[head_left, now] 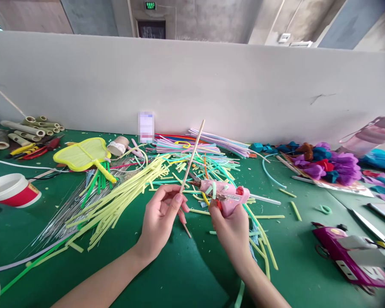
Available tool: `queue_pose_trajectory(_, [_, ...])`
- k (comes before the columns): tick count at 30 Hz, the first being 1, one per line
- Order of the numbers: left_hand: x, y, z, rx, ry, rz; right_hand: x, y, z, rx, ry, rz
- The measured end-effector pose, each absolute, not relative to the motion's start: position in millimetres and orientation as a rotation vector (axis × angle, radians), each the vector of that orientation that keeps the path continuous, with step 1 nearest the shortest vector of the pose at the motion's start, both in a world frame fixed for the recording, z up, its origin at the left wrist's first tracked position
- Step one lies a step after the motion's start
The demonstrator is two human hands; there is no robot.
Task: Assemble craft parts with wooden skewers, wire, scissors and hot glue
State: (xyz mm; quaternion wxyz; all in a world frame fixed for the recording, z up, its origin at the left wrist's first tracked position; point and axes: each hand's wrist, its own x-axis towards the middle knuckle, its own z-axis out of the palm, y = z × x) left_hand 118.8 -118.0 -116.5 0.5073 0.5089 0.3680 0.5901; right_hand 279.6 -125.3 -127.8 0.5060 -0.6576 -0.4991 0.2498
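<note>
My left hand (163,218) pinches a thin wooden stick (195,149), which slants upward with its upper end leaning right. The stick's lower end pokes out below my fingers. In my right hand (232,231) is a pink hot glue gun (234,196), its nozzle pointing left, close to the stick just above my left fingers. I cannot tell whether the nozzle touches the stick. A clear glue stick (265,199) juts from the gun's back. Below and behind both hands lie yellow-green pipe cleaners (128,192) and a pile of pastel pipe cleaners (186,145).
Left are a paper cup (14,190), bamboo pieces (28,128), red-handled pliers (43,149), a yellow leaf-shaped piece (83,154) and thin wires (60,218). Right are purple flowers (343,164), a pink bottle (368,136), scissors (372,226) and a magenta power strip (343,256). A white partition (244,85) stands behind.
</note>
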Motion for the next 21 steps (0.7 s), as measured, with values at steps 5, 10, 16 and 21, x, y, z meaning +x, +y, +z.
queue_pose_trajectory(5, [119.0, -117.7, -114.3, 1.234, 0.92, 1.414, 279.7, -126.2, -129.0, -1.621, -1.202, 0.617])
queue_pose_trajectory(10, [119.8, -119.1, -114.8, 1.237, 0.897, 1.409, 279.2, -126.5, -126.7, -1.641, -1.206, 0.616])
queue_pose_trajectory(16, [119.2, -120.3, -114.9, 1.227, 0.863, 1.411, 279.6, -124.8, -128.3, -1.633, -1.205, 0.586])
queue_pose_trajectory(21, [118.9, -120.1, -114.8, 1.229, 0.841, 1.402, 278.8, -125.4, -126.4, -1.617, -1.194, 0.593])
